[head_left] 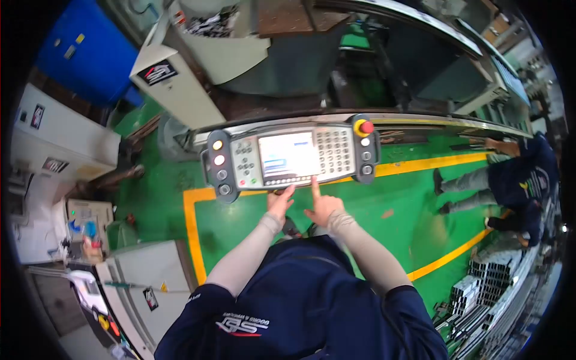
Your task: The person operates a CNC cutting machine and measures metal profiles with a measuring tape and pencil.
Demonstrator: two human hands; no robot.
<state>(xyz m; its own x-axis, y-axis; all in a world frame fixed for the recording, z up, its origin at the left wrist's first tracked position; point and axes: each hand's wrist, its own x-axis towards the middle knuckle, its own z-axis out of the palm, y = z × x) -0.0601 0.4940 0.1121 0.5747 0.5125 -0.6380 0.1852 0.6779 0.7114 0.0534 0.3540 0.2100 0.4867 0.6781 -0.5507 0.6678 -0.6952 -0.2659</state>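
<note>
A grey control panel [246, 148] with a bright screen [289, 157] and rows of keys is in front of me. Just below its lower edge, my left hand [278, 205] has one finger stretched toward the keys under the screen. The other fingers of that hand are partly hidden in shadow by the edge. My right hand [327, 207] points its index finger at the lower right corner of the screen, thumb spread, remaining fingers curled. Neither hand shows anything held. A red stop button [366, 127] on a yellow base tops the panel's right end.
Behind the panel stands a large machine [288, 66] with a metal rail. Yellow lines [190, 231] mark the green floor [360, 216]. To the right, a person [522, 171] in dark clothing is near stacked metal profiles [489, 279]. Grey cabinets [147, 300] are at left.
</note>
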